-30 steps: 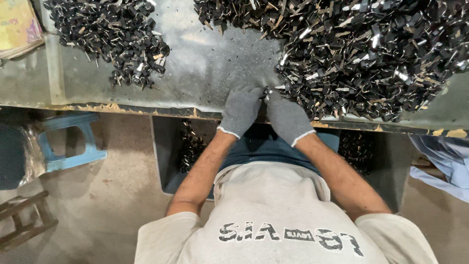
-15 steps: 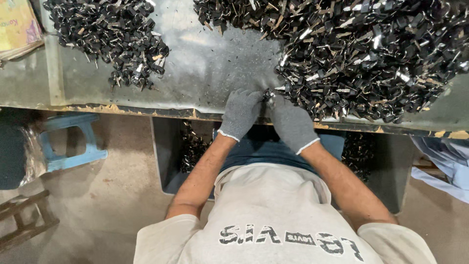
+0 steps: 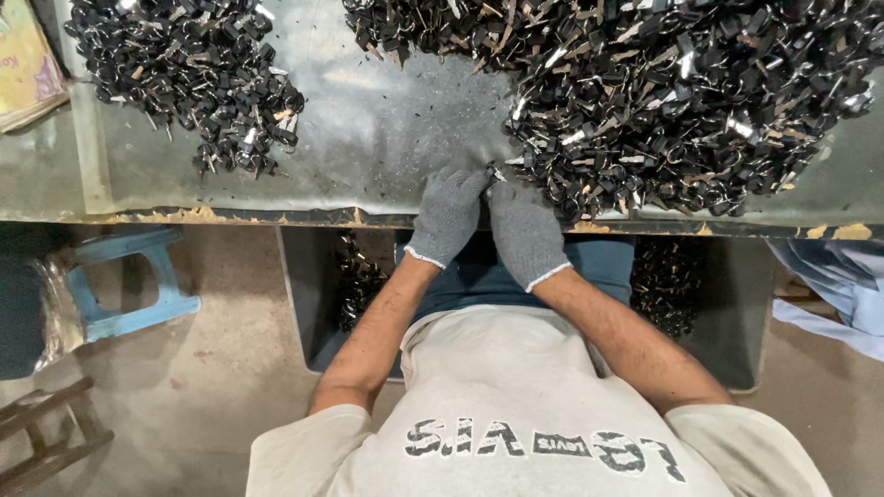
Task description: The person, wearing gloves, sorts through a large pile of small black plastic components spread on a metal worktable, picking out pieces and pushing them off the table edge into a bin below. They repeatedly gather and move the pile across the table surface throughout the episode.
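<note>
Both my hands wear grey knit gloves and meet at the near edge of a grey metal worktable point(image 3: 387, 138). My left hand point(image 3: 448, 214) and my right hand point(image 3: 522, 232) pinch one small black and silver metal part point(image 3: 494, 173) between their fingertips. Right beside it lies a large heap of the same small parts point(image 3: 663, 92), spreading over the table's right half. A smaller heap of parts point(image 3: 189, 78) sits at the far left of the table.
Under the table edge a dark bin point(image 3: 681, 285) holds more parts on both sides of my lap. A blue plastic stool point(image 3: 129, 281) stands on the concrete floor at the left. Cloth point(image 3: 829, 285) lies at the right.
My hands have slid slightly right and closer together at the heap's edge, with fingertips now pinched on one part.
</note>
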### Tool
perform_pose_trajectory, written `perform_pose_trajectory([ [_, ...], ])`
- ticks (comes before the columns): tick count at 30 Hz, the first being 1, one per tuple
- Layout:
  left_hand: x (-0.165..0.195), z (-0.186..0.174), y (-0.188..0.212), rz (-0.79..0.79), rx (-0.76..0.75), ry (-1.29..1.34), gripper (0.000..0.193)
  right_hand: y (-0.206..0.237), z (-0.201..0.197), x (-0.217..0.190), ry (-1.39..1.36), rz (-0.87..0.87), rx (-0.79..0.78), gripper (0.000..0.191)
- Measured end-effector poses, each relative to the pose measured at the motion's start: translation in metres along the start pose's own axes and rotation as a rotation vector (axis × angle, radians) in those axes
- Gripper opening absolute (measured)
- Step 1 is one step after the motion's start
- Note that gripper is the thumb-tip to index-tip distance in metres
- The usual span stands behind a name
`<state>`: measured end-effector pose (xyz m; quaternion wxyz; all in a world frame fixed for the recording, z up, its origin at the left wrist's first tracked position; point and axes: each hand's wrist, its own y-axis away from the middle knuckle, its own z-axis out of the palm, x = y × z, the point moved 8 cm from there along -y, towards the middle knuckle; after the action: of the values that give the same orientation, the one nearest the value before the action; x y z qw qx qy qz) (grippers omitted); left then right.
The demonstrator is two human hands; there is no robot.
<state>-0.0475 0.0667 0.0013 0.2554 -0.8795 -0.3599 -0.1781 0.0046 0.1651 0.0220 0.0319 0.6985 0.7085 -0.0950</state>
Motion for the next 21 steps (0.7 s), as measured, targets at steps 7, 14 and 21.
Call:
perform_pose_trajectory([
  [7, -0.01, -0.005, 0.004, -0.092, 0.037, 0.06, 0.033, -0.014, 0.049, 0.032, -0.516, 0.012, -0.374, 0.022],
  [14, -0.001, -0.014, -0.002, -0.159, -0.038, -0.088, 0.021, 0.012, 0.033, 0.02, -0.204, -0.102, -0.263, 0.016],
  [21, -0.004, -0.019, -0.007, -0.273, -0.036, 0.136, 0.024, 0.009, 0.008, 0.02, -0.15, 0.001, -0.258, 0.028],
])
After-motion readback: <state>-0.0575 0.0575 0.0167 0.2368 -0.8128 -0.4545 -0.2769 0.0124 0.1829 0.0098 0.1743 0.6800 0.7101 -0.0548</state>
